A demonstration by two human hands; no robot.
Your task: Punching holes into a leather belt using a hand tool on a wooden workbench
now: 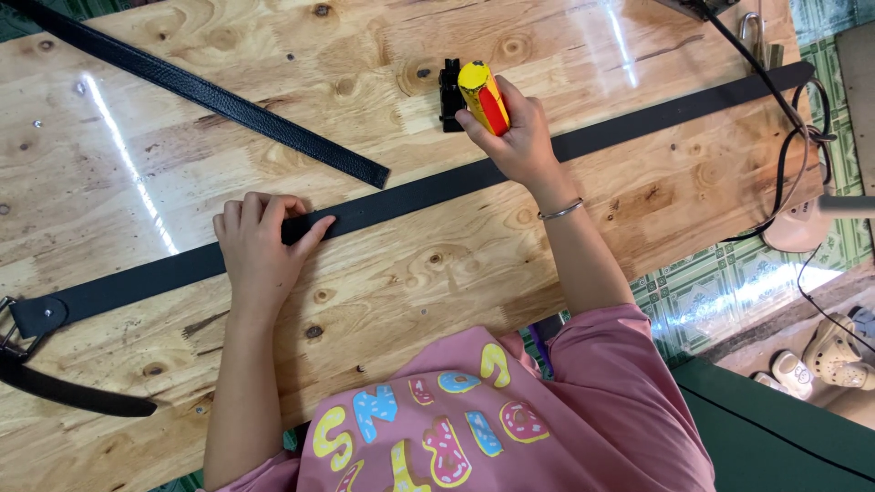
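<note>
A person in a pink printed top works a long black leather belt point(428, 193) laid slantwise across a knotty plywood workbench point(383, 273), seen from the head camera. The left hand point(262, 251) lies flat on the strap near its middle, palm down and fingers spread, pinning it to the wood rather than closing round it; nothing is gripped in that hand. The right hand point(515, 137), a thin bracelet point(561, 210) on its wrist, is clenched round the yellow-and-red handle of a hand tool point(483, 96), held upright just behind the strap's far edge, with a small black fixture point(450, 94) standing just beside it on the bench. The working end of the tool is hidden by the fist, so whether it touches the leather cannot be told. By the look of it, the step in hand is steadying the strap while the tool is brought to it, and the next move would seem to call for firm downward pressure from the left palm so the belt does not slide. The belt runs between the two hands, its buckle end point(27, 319) well to the left, its far end near the bench's right edge. A second black strap point(210, 96) lies apart at upper left.
</note>
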